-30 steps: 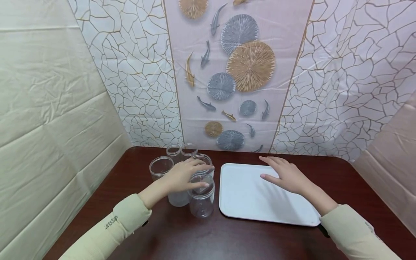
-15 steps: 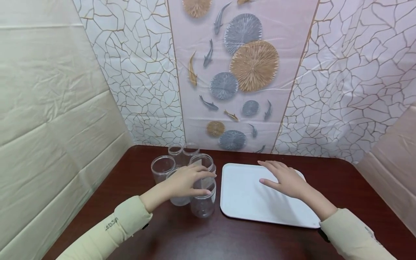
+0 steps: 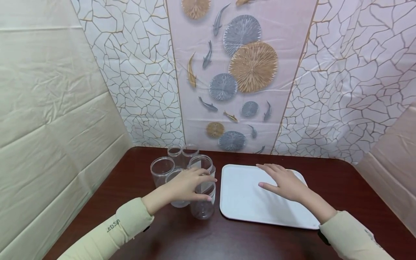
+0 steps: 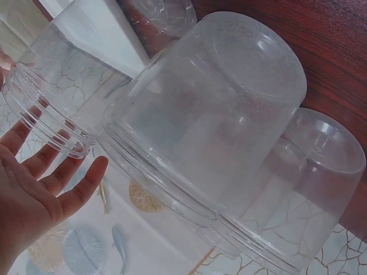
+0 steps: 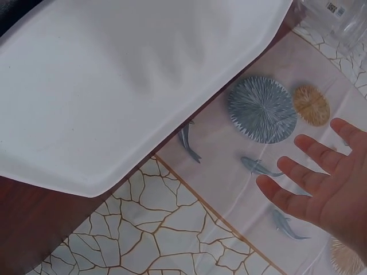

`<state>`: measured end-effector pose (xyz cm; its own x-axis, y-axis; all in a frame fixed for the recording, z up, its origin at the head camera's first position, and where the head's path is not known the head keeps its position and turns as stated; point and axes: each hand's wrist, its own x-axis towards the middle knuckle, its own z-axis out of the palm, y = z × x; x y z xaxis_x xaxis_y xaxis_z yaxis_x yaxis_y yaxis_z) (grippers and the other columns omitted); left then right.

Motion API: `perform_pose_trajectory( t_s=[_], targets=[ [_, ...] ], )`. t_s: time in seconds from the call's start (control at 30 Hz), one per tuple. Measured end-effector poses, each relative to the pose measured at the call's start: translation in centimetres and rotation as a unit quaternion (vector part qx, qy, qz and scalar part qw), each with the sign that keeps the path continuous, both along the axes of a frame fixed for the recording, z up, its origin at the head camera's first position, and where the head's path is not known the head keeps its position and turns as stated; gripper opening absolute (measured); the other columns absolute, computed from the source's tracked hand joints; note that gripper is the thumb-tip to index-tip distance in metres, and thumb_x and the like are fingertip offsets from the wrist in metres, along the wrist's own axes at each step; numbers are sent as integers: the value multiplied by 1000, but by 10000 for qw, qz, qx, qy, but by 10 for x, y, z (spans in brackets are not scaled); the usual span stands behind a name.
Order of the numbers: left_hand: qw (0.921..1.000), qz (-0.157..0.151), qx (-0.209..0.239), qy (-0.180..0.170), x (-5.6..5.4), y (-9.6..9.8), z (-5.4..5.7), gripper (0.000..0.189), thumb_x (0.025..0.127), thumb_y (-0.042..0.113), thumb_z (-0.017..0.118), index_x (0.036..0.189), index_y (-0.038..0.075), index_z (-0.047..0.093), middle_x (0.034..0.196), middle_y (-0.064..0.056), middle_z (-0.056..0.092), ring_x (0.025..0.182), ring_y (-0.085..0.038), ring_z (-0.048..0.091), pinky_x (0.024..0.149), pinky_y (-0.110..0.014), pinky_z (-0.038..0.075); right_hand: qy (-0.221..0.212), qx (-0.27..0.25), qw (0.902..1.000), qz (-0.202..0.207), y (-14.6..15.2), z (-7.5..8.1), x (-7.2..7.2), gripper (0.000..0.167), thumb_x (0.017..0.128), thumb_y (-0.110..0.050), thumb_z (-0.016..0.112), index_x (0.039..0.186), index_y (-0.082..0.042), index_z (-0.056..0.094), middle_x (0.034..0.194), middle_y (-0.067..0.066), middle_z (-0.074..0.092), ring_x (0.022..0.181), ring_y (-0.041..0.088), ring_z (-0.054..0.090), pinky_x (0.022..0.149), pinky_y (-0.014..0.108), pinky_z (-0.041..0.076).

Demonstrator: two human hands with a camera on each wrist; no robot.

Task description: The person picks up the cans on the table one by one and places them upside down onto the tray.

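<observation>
My left hand is over the front right jar of a group of clear plastic jars, fingers spread and thumb by its rim. In the left wrist view, the fingers extend around the mouth of this jar, and some fingertips show through its wall. Close beside it stands a larger-looking clear jar. The right hand hovers above a white rectangular tray, fingers extended and holding nothing. Its shadow falls across the tray in the right wrist view.
More clear jars, one at the left and two smaller ones behind, including a narrow jar, stand close together. The dark red-brown table reaches a patterned cloth backdrop. A pale cloth wall borders the left side.
The left hand has lowered slightly over the front jar, bringing thumb and fingers down around its rim. My right hand stays over the tray, a touch lower.
</observation>
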<state>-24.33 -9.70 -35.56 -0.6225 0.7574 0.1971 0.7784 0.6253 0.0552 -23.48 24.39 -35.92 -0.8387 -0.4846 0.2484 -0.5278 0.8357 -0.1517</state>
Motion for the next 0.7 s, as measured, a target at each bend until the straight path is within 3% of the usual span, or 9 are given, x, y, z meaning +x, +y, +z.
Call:
perform_pose_trajectory(
  t_s=[0.1,0.47,0.7],
  targets=[
    [10000,43,-58,-29,1,1,1,55,81,56,64,128,29,57,128,-1,56,116,-23,53,90,-44,49,-56,37,10000,-36,0,0,1,62,92,-46,55,141,-11,42,136,20,50,124,43,46,93,63,39],
    [9984,397,-92,-400,8,6,10,53,79,48,70,127,26,57,129,-5,55,114,-27,53,77,-47,52,-80,55,9999,-36,-1,-1,-1,62,91,-47,55,141,-12,42,136,20,50,125,43,46,94,64,38],
    [9982,434,-90,-408,10,8,12,52,77,44,72,124,24,60,125,-2,57,110,-23,54,75,-45,52,-115,52,9999,-39,0,-5,-2,62,91,-46,55,141,-12,42,136,20,50,125,42,46,93,64,39]
  ],
)
